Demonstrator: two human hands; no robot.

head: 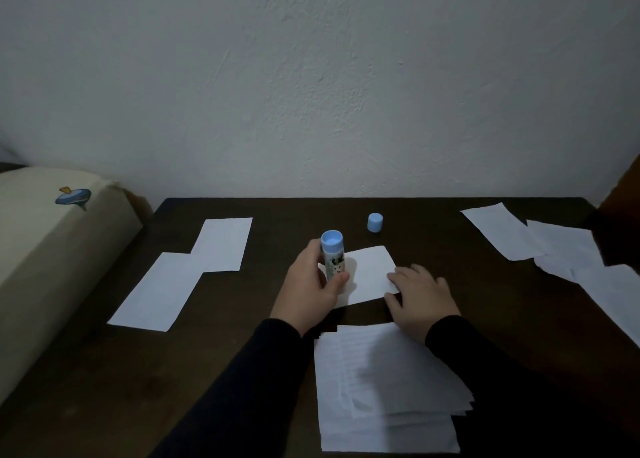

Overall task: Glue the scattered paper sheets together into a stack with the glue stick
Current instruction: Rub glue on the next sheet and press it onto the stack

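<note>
Glue stick (332, 255), uncapped and upright, gripped in left hand (313, 284) with thumb and fingers curled round the printed barrel, pale blue top end turned up toward the camera. Lower end down on the left part of a small paper sheet (370, 272) at the middle of the dark wooden table (242, 353). Right hand (420, 298) laid palm down on that sheet's right near corner, fingers spread and fairly straight, pressing the paper flat, holding nothing. Dark sleeves on both forearms.

Blue cap (375, 222) standing alone beyond the sheet, toward the wall, well apart from the stick. Stack of sheets (388, 388) nearest the camera, just under the right wrist, edges fanned and uneven at its right side, faint ruled lines showing on top. Two loose sheets (183, 274) on the left of the table, overlapping at one corner, the farther one nearer the wall. More loose sheets (540, 242) along the right side, overlapping each other and running toward the table's right edge, partly cut off by a dark shape at the frame's border.

Cream cushion (52, 249) beside the table's left edge, bearing a small blue and yellow motif. Plain textured wall (311, 76) behind. Dim lighting throughout.
</note>
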